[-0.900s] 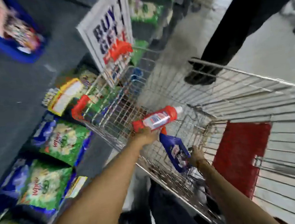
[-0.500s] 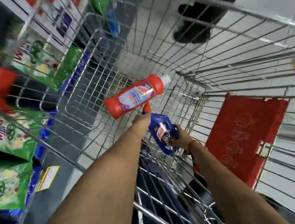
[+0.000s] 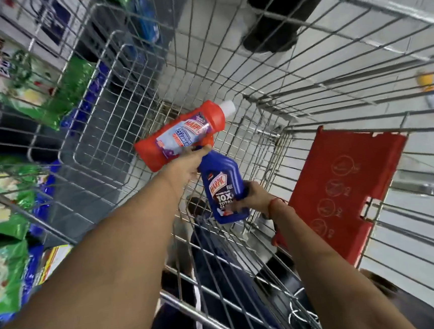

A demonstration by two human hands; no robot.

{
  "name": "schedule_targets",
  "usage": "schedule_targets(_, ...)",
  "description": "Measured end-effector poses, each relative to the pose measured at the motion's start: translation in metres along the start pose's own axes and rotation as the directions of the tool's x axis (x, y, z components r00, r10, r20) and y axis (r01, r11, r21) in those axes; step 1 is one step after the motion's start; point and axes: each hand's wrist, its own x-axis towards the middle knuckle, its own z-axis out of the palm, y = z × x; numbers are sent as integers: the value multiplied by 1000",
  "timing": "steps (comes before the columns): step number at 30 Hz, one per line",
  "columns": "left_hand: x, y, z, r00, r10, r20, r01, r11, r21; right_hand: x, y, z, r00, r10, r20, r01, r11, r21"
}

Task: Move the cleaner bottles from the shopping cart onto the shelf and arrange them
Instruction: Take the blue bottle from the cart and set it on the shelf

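Inside the wire shopping cart point(image 3: 312, 40), my left hand point(image 3: 187, 164) grips a red Harpic cleaner bottle point(image 3: 181, 133) by its lower end, white cap pointing up and right. Just below it, my right hand point(image 3: 253, 198) holds a dark blue Harpic bottle point(image 3: 223, 187) by its side, label facing me. The two bottles are close together near the blue bottle's neck, both lifted above the cart floor.
A red plastic child-seat flap point(image 3: 344, 190) hangs on the cart's right side. Green and blue detergent packs point(image 3: 7, 269) fill low shelves to the left. Another person's dark shoe point(image 3: 270, 39) stands beyond the cart's far end on the pale tiled floor.
The view has tipped down into the cart and closed in on the bottles. Both hands keep their bottles, now held slightly higher and nearer to me.
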Motion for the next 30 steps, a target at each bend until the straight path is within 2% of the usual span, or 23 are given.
schedule_targets(4,-33,24,-7,999,53,1,-53,995,-86,-33,-20,-4,994,-105,38,96,976,197)
schedule_targets(7,-72,48,-21,992,125,16,-121,980,-157,-59,-47,-8,974,-222,39,206,947,246)
schedule_targets(11,-123,68,-51,971,240,-12,-235,941,-243,-97,-98,-6,926,-377,33,361,906,220)
schedule_targets(14,-161,74,-80,917,392,-70,-393,861,-323,-129,-141,2,877,-479,19,462,855,236)
schedule_targets(19,-227,63,-133,828,531,-178,-556,740,-378,-171,-200,34,771,-631,88,605,768,210)
schedule_targets(22,-266,47,-164,772,575,-270,-634,669,-389,-190,-227,64,719,-676,161,647,736,199)
schedule_targets(25,-303,23,-198,692,607,-390,-721,599,-347,-208,-245,103,637,-734,236,716,677,173)
schedule_targets(30,-365,-32,-246,579,593,-560,-796,559,-231,-239,-271,170,513,-774,372,792,594,141)
